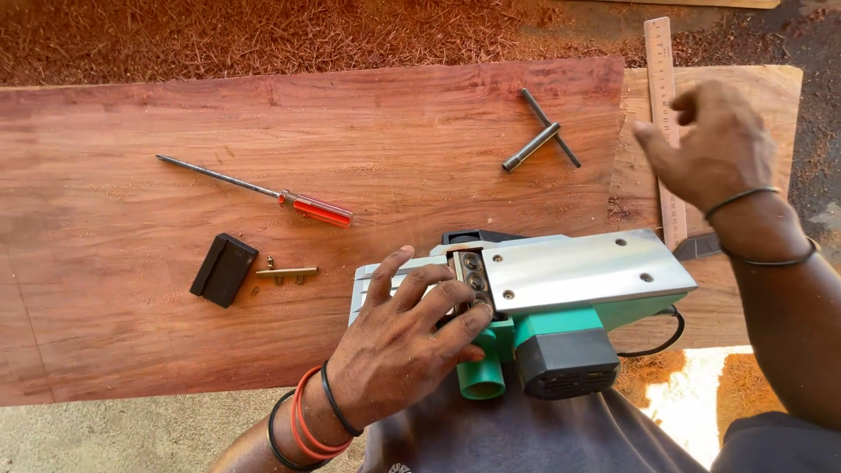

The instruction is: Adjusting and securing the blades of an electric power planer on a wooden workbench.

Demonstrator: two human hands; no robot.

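- Head view: left hand (pixel 405 337) lies spread, fingers open, on the upturned planer (pixel 561 298) at 6 o'clock, fingertips at its blade drum.
- Right hand (pixel 714 144) hovers at 2 o'clock, loosely curled, holding nothing, just over the ruler (pixel 663 105).
- T-wrench (pixel 540 131) sits at 12 o'clock; screwdriver (pixel 289 200), black block (pixel 224 269) and brass clip (pixel 286 274) lie at 9 o'clock on the plank (pixel 131 175).

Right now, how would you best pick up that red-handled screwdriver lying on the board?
Probably by its red handle, coming from above: it is the thick end, lying flat on the board with free space around it, while the thin shaft offers little grip.
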